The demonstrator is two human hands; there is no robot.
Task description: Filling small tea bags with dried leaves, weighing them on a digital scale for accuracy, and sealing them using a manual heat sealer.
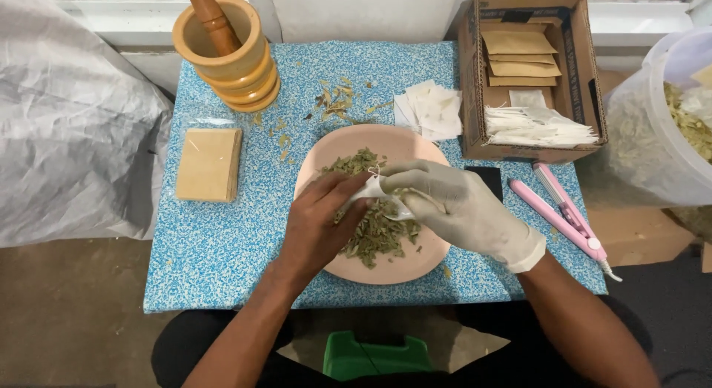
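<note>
My bare left hand [320,223] and my right hand [461,204], which wears a pale glove, meet over a pink plate [400,265] heaped with dried green leaves [374,236]. Between their fingertips they hold a small white paper sachet [374,191] just above the leaves. The left fingers pinch its left side and the gloved fingers grip its right side. Whether anything is inside the sachet is hidden.
On the blue speckled table [215,254] lie a wooden mortar with pestle [226,50], a stack of tan envelopes [209,164], loose white sachets [430,110], a cardboard box of envelopes and sachets [530,76] and a pink flat iron [567,214]. A bag of leaves [667,121] sits right.
</note>
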